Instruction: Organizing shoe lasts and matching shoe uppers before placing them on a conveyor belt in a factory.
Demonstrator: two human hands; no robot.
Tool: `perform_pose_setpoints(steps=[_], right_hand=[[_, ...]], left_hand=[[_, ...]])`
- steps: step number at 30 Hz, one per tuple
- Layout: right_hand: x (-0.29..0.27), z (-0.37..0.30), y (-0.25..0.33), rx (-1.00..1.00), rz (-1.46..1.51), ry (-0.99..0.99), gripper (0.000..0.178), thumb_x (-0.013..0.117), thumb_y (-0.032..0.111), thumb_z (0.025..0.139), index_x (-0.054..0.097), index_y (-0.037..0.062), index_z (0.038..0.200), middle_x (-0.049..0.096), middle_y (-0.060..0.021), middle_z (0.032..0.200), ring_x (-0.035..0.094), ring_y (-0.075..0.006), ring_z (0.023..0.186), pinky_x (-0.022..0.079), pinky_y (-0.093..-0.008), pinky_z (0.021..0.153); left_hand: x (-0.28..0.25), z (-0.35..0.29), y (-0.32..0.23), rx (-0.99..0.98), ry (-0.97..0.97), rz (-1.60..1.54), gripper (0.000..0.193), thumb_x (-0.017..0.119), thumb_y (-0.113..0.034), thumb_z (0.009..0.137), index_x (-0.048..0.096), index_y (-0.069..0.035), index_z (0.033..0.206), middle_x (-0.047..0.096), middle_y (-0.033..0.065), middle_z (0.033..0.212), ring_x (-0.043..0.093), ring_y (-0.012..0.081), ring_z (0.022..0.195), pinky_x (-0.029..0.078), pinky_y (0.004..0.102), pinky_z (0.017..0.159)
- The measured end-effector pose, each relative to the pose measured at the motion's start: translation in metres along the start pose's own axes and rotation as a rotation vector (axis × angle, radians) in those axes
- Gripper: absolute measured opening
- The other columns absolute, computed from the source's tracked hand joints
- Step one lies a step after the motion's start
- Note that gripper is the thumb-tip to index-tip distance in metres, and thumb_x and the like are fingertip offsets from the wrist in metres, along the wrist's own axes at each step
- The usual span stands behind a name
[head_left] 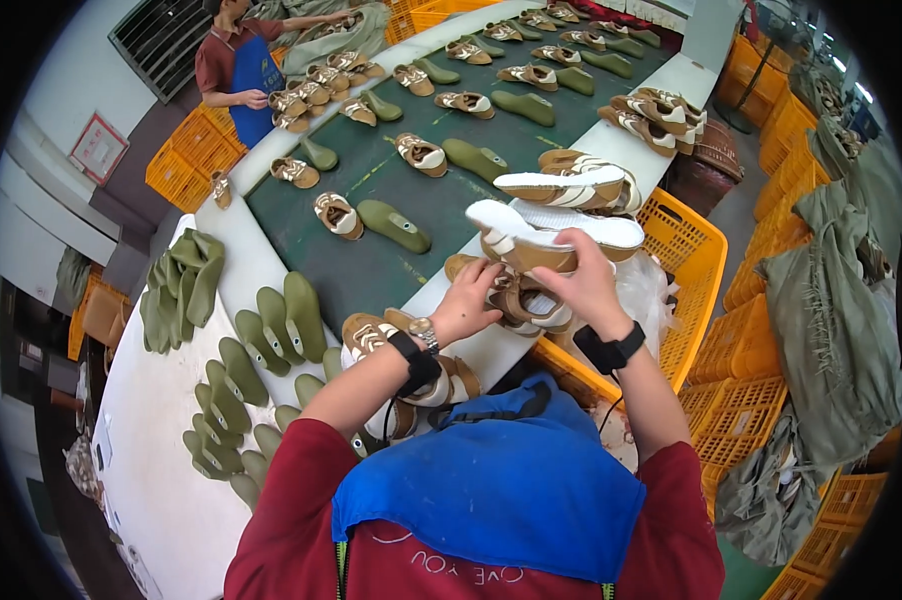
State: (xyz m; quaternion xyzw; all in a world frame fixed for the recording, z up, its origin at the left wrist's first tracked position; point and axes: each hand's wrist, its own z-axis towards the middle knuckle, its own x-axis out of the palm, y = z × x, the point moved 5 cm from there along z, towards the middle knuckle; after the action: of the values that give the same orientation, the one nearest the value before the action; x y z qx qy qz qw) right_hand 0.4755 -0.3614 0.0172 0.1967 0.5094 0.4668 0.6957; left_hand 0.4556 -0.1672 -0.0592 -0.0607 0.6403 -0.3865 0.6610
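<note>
My right hand [583,285] grips a tan shoe [511,240] tilted on its side, its white sole facing up and away. Just beneath it, my left hand [469,305] has its fingers curled onto another tan-and-white shoe [526,300] at the edge of the line. More tan shoes with white stripes [366,335] lie by my left forearm. Beyond my right hand, a stack of shoes [581,185] shows white soles turned outward. Part of the shoe under my left hand is hidden by the fingers.
A green conveyor belt [371,170] carries tan shoes paired with olive shoe lasts [393,225]. Several lasts [221,395] stand on the white table [156,430] at left. A yellow crate [706,270] with clear plastic sits at right. Across the belt stands a person in a blue apron [256,85].
</note>
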Motion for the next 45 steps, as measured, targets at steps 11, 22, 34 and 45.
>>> perform_pose_setpoints(steps=[11, 22, 34, 45], right_hand=[[-0.005, -0.033, -0.039, 0.298, 0.37, -0.046, 0.045, 0.077, 0.018, 0.074, 0.049, 0.0035, 0.106, 0.061, -0.0096, 0.093, 0.057, -0.0151, 0.088, 0.048, -0.0294, 0.077], [0.048, -0.043, -0.035, 0.723, 0.841, 0.028, 0.049, 0.07, 0.022, 0.083, 0.044, 0.0016, 0.118, 0.06, -0.0077, 0.098, 0.059, -0.012, 0.081, 0.052, -0.0263, 0.06], [0.079, -0.056, -0.048, 0.812, 0.946, -0.024, 0.053, 0.066, 0.031, 0.087, 0.038, 0.0079, 0.126, 0.056, -0.0086, 0.108, 0.059, -0.016, 0.088, 0.055, -0.0337, 0.063], [0.087, -0.059, -0.042, 0.863, 1.133, 0.058, 0.039, 0.056, 0.043, 0.091, 0.047, 0.0175, 0.119, 0.057, -0.0017, 0.107, 0.058, -0.0153, 0.092, 0.054, -0.0367, 0.07]], left_hand=[[0.011, 0.001, -0.009, -0.172, 0.425, 0.365, 0.061, 0.073, -0.023, 0.067, 0.055, -0.022, 0.125, 0.056, 0.0151, 0.108, 0.055, 0.0333, 0.103, 0.047, 0.0408, 0.087], [-0.021, -0.064, 0.009, -0.162, 0.269, 0.218, 0.053, 0.063, 0.0, 0.07, 0.059, -0.018, 0.12, 0.053, 0.0134, 0.104, 0.053, 0.0334, 0.102, 0.046, 0.0391, 0.087], [-0.085, -0.092, 0.013, -0.192, -0.376, 0.19, 0.05, 0.054, 0.012, 0.069, 0.058, -0.007, 0.115, 0.054, 0.0161, 0.104, 0.054, 0.0345, 0.099, 0.045, 0.0395, 0.086], [-0.074, -0.096, 0.018, -0.183, -0.313, 0.167, 0.05, 0.053, 0.01, 0.072, 0.057, -0.009, 0.117, 0.053, 0.0163, 0.11, 0.054, 0.0339, 0.103, 0.047, 0.0387, 0.085]])
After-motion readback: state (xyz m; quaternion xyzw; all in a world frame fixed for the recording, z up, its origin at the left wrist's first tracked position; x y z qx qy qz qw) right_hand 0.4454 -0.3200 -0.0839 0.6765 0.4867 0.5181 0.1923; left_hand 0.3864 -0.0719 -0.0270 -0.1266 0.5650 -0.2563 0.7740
